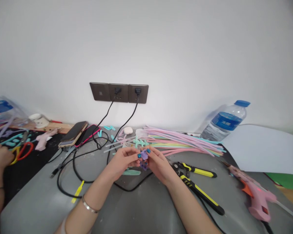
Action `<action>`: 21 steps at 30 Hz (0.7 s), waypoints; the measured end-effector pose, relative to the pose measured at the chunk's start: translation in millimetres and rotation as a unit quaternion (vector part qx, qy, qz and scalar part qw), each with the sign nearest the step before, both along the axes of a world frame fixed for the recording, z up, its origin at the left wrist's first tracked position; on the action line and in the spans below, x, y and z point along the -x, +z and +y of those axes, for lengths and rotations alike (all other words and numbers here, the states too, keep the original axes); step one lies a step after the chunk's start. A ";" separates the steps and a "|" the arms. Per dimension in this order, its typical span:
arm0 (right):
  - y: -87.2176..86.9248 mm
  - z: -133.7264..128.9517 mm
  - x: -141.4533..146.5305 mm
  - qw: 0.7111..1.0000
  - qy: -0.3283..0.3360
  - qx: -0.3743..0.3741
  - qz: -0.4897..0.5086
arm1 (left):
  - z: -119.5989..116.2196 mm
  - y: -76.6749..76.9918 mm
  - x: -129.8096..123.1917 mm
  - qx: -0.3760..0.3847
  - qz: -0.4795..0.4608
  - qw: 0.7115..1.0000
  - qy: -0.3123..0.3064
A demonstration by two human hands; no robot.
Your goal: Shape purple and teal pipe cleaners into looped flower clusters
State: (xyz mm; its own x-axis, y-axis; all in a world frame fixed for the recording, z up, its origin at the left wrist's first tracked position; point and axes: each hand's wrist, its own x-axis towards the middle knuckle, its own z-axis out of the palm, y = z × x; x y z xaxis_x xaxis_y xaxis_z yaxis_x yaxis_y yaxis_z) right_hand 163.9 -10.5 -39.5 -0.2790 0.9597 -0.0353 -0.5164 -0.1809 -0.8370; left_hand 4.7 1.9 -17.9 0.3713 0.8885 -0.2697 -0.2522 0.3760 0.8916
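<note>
pinching hands: left hand (122, 161) and right hand (160, 164) close together, fingertips clamped on a purple piece (144, 154), lower centre of the frame.
purple piece: small and mostly covered by fingers; uneven pressure could bend it or make it slip.
black cable (127, 190): loops below the hands; a forearm could snag it.
pliers (202, 194): handles splayed beside the right forearm, lower right; a sideways elbow could knock them.
glue gun (256, 196): far lower right; its tip, if hot, could burn.

Bright, even light, a faint shadow on the wall, slight blur, edges stretched.
</note>
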 end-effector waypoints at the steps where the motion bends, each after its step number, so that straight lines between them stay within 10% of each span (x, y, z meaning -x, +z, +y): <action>1: 0.5 0.5 -1.7 1.000 0.001 -0.002 -0.016 | -0.3 -0.3 -0.2 -0.009 0.006 1.000 -0.002; 16: -14.7 12.3 -23.2 0.987 0.003 -0.023 -0.159 | 5.6 -10.4 -2.2 -0.241 0.201 0.949 0.014; 21: -12.6 9.6 -18.1 0.991 0.016 -0.023 -0.129 | 3.6 -9.1 -1.4 -0.212 0.185 0.960 -0.016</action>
State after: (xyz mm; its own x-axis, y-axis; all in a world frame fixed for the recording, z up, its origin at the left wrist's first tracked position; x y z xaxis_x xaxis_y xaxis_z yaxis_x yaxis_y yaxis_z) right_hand 182.0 -1.0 -52.1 -0.2967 0.9527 -0.0664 -0.2777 -0.1526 -0.9485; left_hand 6.1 5.5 -27.1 0.3486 0.9372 -0.0062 0.1173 -0.0370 0.9924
